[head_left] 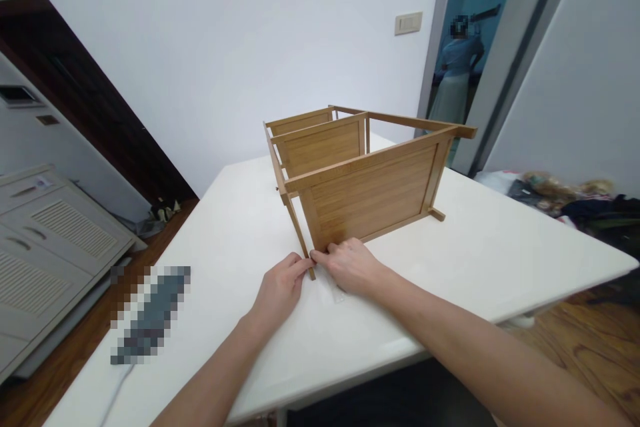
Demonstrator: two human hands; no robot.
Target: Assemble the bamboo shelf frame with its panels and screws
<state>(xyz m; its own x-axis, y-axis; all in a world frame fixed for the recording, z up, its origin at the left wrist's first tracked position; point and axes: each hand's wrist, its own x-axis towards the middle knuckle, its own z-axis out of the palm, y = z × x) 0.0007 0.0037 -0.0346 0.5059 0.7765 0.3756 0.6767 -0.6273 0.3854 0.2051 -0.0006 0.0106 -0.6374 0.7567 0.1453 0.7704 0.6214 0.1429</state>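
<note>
A wooden shelf rack (pixel 380 190) with several slatless panels lies on its side across the white table (pixel 480 253). My left hand (pixel 283 283) is closed around the low end of one thin leg (pixel 300 230), thumb and fingers pinching it close to the tabletop. Right beside it, my right hand (pixel 353 267) is closed at the lower near corner of the closest panel, its thumb and fingertips touching the joint with the leg. Whatever small thing those fingertips hold is hidden. Under the right hand lies a small clear plastic piece or bag (pixel 339 294).
A pixelated phone-like object (pixel 155 317) with a white cable (pixel 117 390) lies at the table's left. White cabinets (pixel 40 247) stand on the left. A person (pixel 457 70) stands in the far doorway. Bags and clothes (pixel 555 190) are piled on the right.
</note>
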